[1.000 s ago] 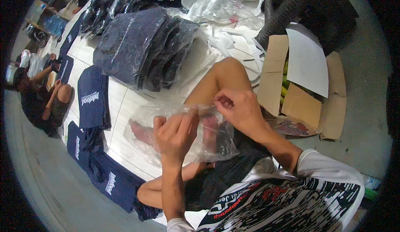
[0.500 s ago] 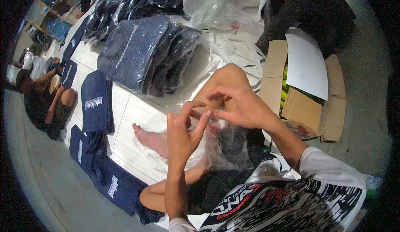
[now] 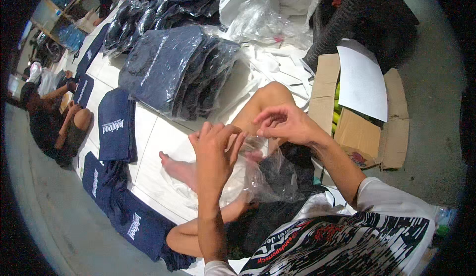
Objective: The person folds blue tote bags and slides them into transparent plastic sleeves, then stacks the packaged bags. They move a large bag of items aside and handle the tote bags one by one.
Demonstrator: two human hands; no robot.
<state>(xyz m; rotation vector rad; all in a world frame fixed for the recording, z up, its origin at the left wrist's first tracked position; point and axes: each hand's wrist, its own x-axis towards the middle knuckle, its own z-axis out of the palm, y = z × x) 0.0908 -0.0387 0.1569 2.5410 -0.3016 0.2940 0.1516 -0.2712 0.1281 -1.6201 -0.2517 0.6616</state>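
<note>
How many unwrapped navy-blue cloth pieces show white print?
5, all along the left: a bottom piece, a second piece up-left of it, a middle piece, a fourth piece above-left of that, and a farthest piece higher up. More may lie hidden beneath.

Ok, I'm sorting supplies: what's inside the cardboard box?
Inside the cardboard box, yellow-green things show along the left; a white sheet and a flap hide whatever lies beneath them.

Bright white floor (image 3: 151, 144) – dim, grainy edges, black curved rim
</note>
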